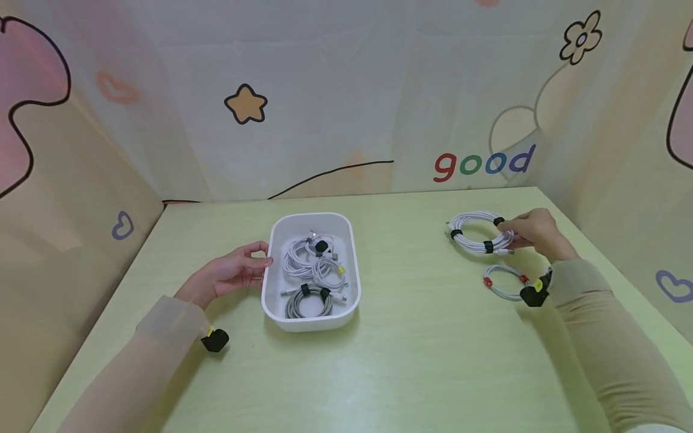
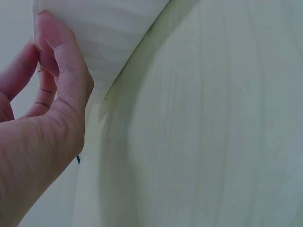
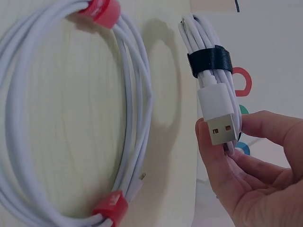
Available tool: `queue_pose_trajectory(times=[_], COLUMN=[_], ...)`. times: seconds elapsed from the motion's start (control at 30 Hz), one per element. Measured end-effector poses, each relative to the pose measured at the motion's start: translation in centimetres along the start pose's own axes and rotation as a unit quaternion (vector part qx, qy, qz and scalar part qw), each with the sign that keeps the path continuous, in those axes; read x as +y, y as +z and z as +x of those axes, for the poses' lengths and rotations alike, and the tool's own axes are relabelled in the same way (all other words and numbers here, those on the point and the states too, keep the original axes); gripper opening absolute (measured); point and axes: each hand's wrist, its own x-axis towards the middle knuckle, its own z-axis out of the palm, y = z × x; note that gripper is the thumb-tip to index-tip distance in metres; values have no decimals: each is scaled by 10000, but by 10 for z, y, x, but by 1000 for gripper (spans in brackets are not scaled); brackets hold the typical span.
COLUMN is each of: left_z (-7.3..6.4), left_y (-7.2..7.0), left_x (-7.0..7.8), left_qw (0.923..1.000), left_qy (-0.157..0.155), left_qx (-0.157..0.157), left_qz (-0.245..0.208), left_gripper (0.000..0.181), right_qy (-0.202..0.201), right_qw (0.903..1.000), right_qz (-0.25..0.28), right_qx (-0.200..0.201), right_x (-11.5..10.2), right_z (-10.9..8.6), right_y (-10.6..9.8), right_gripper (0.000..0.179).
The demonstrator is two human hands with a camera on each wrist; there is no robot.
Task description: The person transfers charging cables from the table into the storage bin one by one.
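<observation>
My left hand (image 1: 234,272) pinches the left wall of a white plastic bin (image 1: 266,300) between thumb and fingers; the left wrist view shows the fingertips at its rim (image 2: 37,28). Inside the bin lie several coiled cables: white ones (image 1: 295,264) toward the back, a grey one (image 1: 295,305) with black straps at the front. Over on the right, my right hand (image 1: 538,231) pinches the edge of a coiled white cable (image 1: 471,245) bound with black straps. Its USB plug (image 3: 218,106) hangs by the fingertips. The coil is raised off the table, with its shadow beside it.
A smaller pale coiled cable (image 1: 506,296) with red straps lies on the table just in front of the right hand. Black wrist cameras (image 1: 215,340) sit on both sleeves. Printed curtains (image 1: 335,120) stand along the back and both sides of the pale wooden table (image 1: 411,361).
</observation>
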Motion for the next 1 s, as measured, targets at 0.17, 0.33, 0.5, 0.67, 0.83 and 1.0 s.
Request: queue_pose_trajectory(times=[0.17, 0.33, 0.5, 0.67, 0.83, 1.0], left_z=[-1, 0, 1, 1, 1, 0], left_y=[0, 0, 0, -1, -2, -1], left_x=[0, -1, -1, -1, -1, -1], left_qw=[10000, 10000, 10000, 10000, 9999, 10000], left_qy=[-7, -13, -7, 2, 3, 12], left_qx=[12, 48, 70, 63, 104, 82], left_qz=[-17, -3, -26, -30, 32, 50], left_gripper=[14, 14, 14, 14, 12, 12], right_qy=[-44, -120, -184, -221, -272, -255], right_qw=[9999, 9997, 9996, 9992, 9991, 9993], right_qz=[4, -47, -54, 46, 94, 34], right_qx=[-146, -195, -221, -317, -318, -282], right_x=[-5, -11, -17, -23, -32, -38], right_z=[1, 0, 0, 1, 2, 4], right_y=[3, 6, 10, 16, 23, 29], right_gripper=[53, 53, 55, 55, 53, 50])
